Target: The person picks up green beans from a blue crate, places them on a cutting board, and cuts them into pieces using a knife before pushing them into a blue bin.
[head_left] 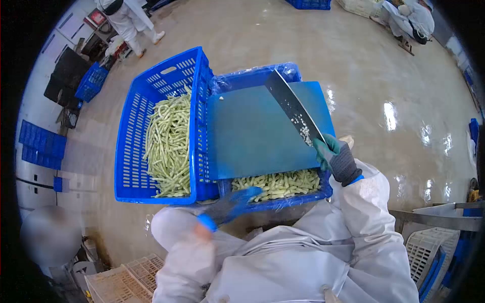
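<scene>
We see a broad-bladed cleaver (294,107) over the right part of the blue-green cutting board (247,134), pale bits (304,132) clinging to its face; we judge it stiff, fairly heavy toward the blade and slick when wet, best gripped by the handle. The gloved right hand (338,157) has its fingers closed around that handle, the blade slanting forward and leftward from the wrist. Low beside the cut bean pieces (280,184), the gloved left hand (231,204) is blurred, and we cannot tell its finger opening or any hold.
</scene>
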Available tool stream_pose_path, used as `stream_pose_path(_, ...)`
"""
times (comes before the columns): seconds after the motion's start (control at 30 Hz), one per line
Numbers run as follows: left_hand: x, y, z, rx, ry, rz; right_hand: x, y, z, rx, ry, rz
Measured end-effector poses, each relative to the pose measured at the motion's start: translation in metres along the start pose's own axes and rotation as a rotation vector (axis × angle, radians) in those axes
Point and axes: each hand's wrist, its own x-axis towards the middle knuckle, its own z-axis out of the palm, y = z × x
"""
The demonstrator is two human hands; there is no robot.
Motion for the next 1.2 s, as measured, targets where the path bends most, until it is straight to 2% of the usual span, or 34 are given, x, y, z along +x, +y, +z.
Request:
stream_pose_path(0.03,0.030,0.012,0.012,-0.220,-0.073,-0.138,-0.001,-0.003,-0.002,0.029,-0.035,0.044)
stream_pose_path(0.1,0.083,-0.020,0.053,-0.319,-0.374,-0.297,-0.002,0.001,-0.009,-0.006,-0.041,0.094)
stream_pose_path(0.13,0.090,-0.029,0.055,-0.319,-0.374,-0.294,-0.002,0.007,-0.010,0.003,-0.021,0.062)
stream_pose_path(0.17,0.101,-0.030,0.069,-0.249,-0.290,-0.250,-0.003,0.012,-0.011,0.013,-0.006,0.032)
stream_pose_path(0.23,0.123,-0.036,0.083,-0.086,-0.082,-0.181,-0.001,0.018,-0.019,-0.177,0.016,-0.066)
stream_pose_path(0.27,0.134,-0.039,0.091,0.014,0.035,-0.153,0.002,0.021,-0.019,-0.147,0.042,-0.114)
stream_pose_path(0.33,0.166,-0.046,0.096,0.218,0.259,-0.090,0.005,0.016,-0.022,-0.129,0.020,-0.047)
stream_pose_path(0.37,0.166,-0.057,0.086,0.319,0.361,-0.057,0.006,0.014,-0.022,-0.177,0.052,-0.161)
stream_pose_path(0.4,0.166,-0.067,0.075,0.417,0.458,-0.024,0.006,0.005,-0.020,-0.133,0.048,-0.133)
stream_pose_path(0.43,0.161,-0.068,0.077,0.427,0.476,-0.037,0.004,-0.001,-0.019,-0.096,0.042,-0.098)
stream_pose_path(0.47,0.156,-0.069,0.081,0.371,0.379,-0.102,0.004,0.003,-0.019,-0.096,0.024,-0.115)
stream_pose_path(0.53,0.144,-0.062,0.074,0.256,0.186,-0.237,0.006,0.019,-0.019,0.019,0.075,0.031)
stream_pose_path(0.6,0.126,-0.028,0.060,0.437,-0.270,-0.293,0.004,0.009,-0.014,0.006,0.070,-0.006)
stream_pose_path(0.63,0.103,-0.049,0.085,0.345,-0.246,-0.179,0.003,0.002,-0.010,0.034,0.057,0.018)
stream_pose_path(0.7,0.071,-0.045,0.079,0.407,-0.141,-0.155,0.007,0.024,-0.009,-0.015,0.075,-0.046)
stream_pose_path(0.73,0.056,-0.041,0.022,0.221,-0.032,-0.170,0.008,0.029,-0.012,0.032,0.036,0.008)
stream_pose_path(0.8,-0.029,-0.036,-0.126,-0.149,0.190,-0.162,0.007,0.031,-0.007,0.069,0.030,0.034)
stream_pose_path(0.87,-0.043,-0.024,-0.146,-0.515,0.402,-0.126,0.005,0.023,0.000,0.075,-0.006,0.016)
stream_pose_path(0.93,-0.052,-0.012,-0.160,-0.881,0.602,-0.063,0.007,0.019,0.010,0.150,0.009,0.117)
stream_pose_path(0.97,-0.073,-0.031,-0.185,-0.778,0.857,-0.092,0.010,0.024,0.014,0.143,0.002,0.105)
stream_pose_path(1.03,-0.113,-0.134,-0.217,-0.196,1.142,-0.356,0.020,0.046,0.020,0.151,0.061,0.132)
stream_pose_path(1.1,-0.144,-0.223,-0.235,-0.467,1.277,-0.568,0.029,0.051,0.028,0.177,0.087,0.141)
stream_pose_path(1.13,-0.152,-0.234,-0.237,-0.468,1.285,-0.565,0.026,0.034,0.036,0.151,0.087,0.164)
stream_pose_path(1.17,-0.158,-0.245,-0.233,-0.328,1.300,-0.617,0.031,0.024,0.044,0.125,0.089,0.185)
stream_pose_path(1.2,-0.161,-0.256,-0.228,-0.187,1.312,-0.669,0.048,0.074,0.034,0.042,0.132,0.015)
